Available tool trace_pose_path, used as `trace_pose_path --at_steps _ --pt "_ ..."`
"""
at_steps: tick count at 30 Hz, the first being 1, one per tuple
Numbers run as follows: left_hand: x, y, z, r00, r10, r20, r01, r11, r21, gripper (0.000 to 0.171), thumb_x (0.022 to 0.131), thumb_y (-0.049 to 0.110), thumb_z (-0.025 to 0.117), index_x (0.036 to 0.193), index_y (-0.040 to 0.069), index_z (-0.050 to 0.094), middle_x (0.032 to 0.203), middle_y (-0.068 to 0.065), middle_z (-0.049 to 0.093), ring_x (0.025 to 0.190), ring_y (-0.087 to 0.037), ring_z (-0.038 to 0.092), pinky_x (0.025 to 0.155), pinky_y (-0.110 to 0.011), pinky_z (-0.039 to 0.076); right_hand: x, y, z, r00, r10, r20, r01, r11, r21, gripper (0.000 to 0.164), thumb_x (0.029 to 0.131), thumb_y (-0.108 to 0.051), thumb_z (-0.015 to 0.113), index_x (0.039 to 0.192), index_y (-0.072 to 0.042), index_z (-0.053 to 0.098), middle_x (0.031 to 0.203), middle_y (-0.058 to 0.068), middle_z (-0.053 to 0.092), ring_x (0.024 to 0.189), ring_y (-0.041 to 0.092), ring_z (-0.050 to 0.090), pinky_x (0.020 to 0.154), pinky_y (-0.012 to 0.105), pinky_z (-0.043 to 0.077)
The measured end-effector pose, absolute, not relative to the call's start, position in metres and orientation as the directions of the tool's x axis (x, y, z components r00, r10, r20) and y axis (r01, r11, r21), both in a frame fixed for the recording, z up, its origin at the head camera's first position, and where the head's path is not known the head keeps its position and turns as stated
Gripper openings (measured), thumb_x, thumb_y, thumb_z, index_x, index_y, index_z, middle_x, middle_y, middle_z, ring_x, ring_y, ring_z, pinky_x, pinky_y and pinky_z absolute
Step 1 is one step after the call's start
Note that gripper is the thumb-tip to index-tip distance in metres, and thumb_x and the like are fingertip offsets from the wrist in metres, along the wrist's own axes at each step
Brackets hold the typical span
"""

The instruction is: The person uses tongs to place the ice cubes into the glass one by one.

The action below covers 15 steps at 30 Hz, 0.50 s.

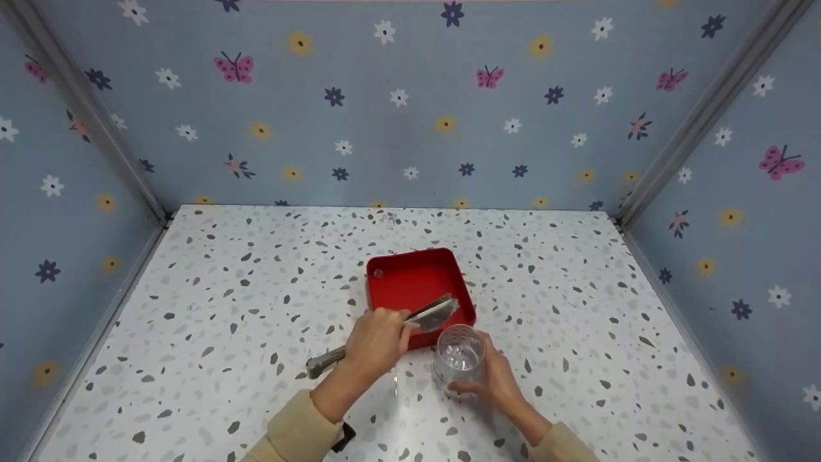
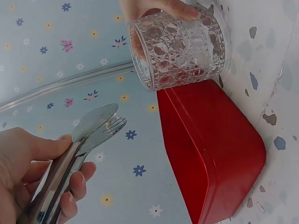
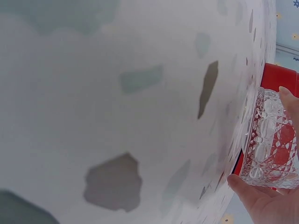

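Note:
My left hand (image 1: 378,337) grips a pair of metal tongs (image 2: 60,172), one tip spoon-shaped and the other forked. In the head view the tongs' tips hang over the red square tray (image 1: 410,282). Between those tips the left wrist view shows a small clear piece (image 2: 113,122), its kind unclear. My right hand (image 1: 500,378) holds a clear cut-glass tumbler (image 1: 460,356) round its side, with the thumb in front. The tumbler stands upright by the tray's near right corner. A small clear cube (image 1: 378,273) lies inside the tray at its far left corner.
The white speckled tabletop (image 1: 256,308) lies under everything. Flower-and-butterfly panels (image 1: 410,115) wall in the back and both sides, with grey metal posts (image 1: 705,109) at the corners. A faint clear bit (image 1: 391,220) lies near the table's back edge.

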<state>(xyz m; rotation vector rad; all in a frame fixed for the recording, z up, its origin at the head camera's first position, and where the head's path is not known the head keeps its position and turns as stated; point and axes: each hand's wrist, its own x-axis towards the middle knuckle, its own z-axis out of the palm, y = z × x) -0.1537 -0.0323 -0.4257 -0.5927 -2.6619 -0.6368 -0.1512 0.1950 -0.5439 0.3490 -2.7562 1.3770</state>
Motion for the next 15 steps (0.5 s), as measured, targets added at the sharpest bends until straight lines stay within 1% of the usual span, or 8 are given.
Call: trace_pose_path --at_steps 3,7,10,15 --pt "-0.150 -0.031 -0.426 -0.840 0.333 0.427 0.487 0.810 0.326 0.018 0.078 0.019 0.067 0.064 0.010 0.058 0.053 -0.001 0.053 0.052 -0.018 0.055 0.048 -0.029 0.044 -0.151 0.195 -0.544 -0.971 -0.191 0.143 -0.230 0.587 -0.776 0.095 0.045 -0.024 0.086 0.125 -0.010 0.036 0.117 0.011 0.054 0.107 0.028 0.050 0.088 0.044 0.038" --pt "-0.145 -0.029 -0.428 -0.830 0.354 0.431 0.504 0.808 0.305 0.019 0.078 0.019 0.066 0.063 0.011 0.056 0.052 -0.001 0.051 0.051 -0.018 0.054 0.046 -0.029 0.043 -0.151 0.196 -0.544 -0.968 -0.200 0.149 -0.241 0.599 -0.763 0.096 0.046 -0.026 0.086 0.126 -0.011 0.035 0.118 0.012 0.054 0.107 0.029 0.050 0.088 0.043 0.038" --pt "-0.142 -0.027 -0.431 -0.822 0.369 0.433 0.519 0.798 0.306 0.021 0.078 0.019 0.066 0.062 0.011 0.054 0.050 0.000 0.047 0.050 -0.017 0.053 0.045 -0.028 0.041 -0.150 0.196 -0.544 -0.969 -0.200 0.146 -0.239 0.610 -0.755 0.097 0.047 -0.027 0.086 0.127 -0.011 0.034 0.118 0.013 0.053 0.108 0.029 0.050 0.088 0.043 0.037" --pt "-0.138 -0.024 -0.434 -0.808 0.393 0.439 0.544 0.785 0.298 0.022 0.078 0.020 0.065 0.062 0.011 0.053 0.050 0.000 0.047 0.050 -0.017 0.053 0.045 -0.028 0.040 -0.151 0.196 -0.545 -0.967 -0.199 0.157 -0.248 0.614 -0.749 0.098 0.047 -0.029 0.086 0.127 -0.010 0.033 0.118 0.014 0.053 0.107 0.029 0.050 0.088 0.044 0.038"
